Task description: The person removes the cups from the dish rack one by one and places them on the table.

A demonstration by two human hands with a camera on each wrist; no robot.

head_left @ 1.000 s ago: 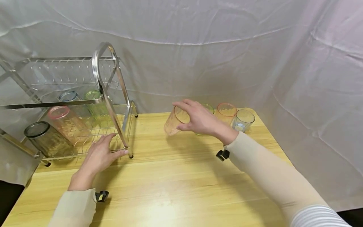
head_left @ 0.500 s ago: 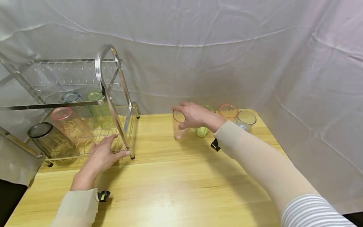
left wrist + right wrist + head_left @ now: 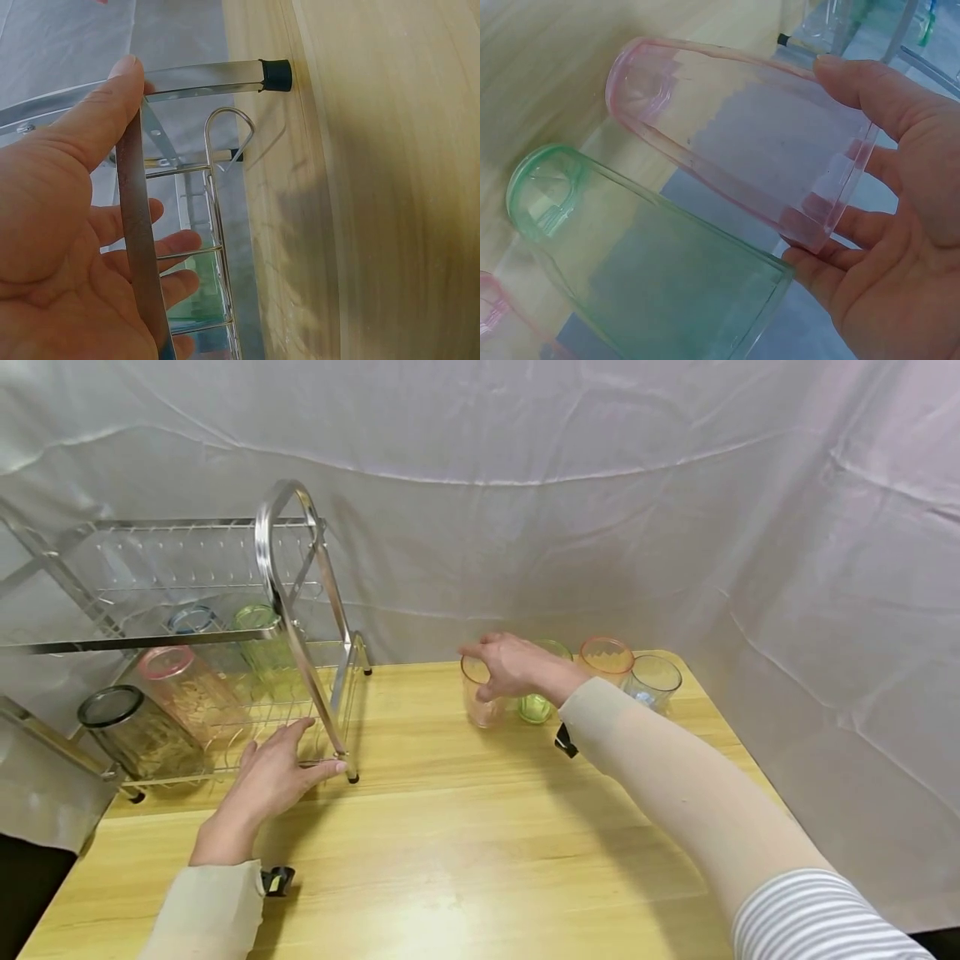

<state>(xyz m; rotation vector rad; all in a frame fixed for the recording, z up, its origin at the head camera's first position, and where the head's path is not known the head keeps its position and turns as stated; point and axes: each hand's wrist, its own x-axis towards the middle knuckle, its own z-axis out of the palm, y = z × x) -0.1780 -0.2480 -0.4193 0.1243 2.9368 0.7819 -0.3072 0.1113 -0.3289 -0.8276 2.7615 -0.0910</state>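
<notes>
My right hand (image 3: pixel 513 664) holds a clear pink drinking glass (image 3: pixel 483 708) near its rim, thumb on one side and fingers on the other. The glass stands upright on the table. Right beside it is a green glass (image 3: pixel 535 708), partly behind that hand; in the right wrist view, fingertips lie at the green glass's rim (image 3: pixel 769 300). My left hand (image 3: pixel 270 777) grips the lower front bar (image 3: pixel 135 217) of a metal dish rack (image 3: pixel 264 539). Its thumb lies along the corner leg, and its fingers reach between the wires.
Further right stand an orange-rimmed glass (image 3: pixel 606 658) and a clear bluish glass (image 3: pixel 655 681). The rack's lower shelf bears a dark glass (image 3: pixel 146 739), a pink-rimmed glass (image 3: pixel 191 697), a blue glass (image 3: pixel 193 620) and a green glass (image 3: pixel 266 652). A grey cloth (image 3: pixel 480 527) hangs behind the table.
The pink glass has gone from tilted to upright, coming down beside the green glass in my right hand. My left hand keeps its place on the rack; the head view has shifted slightly.
</notes>
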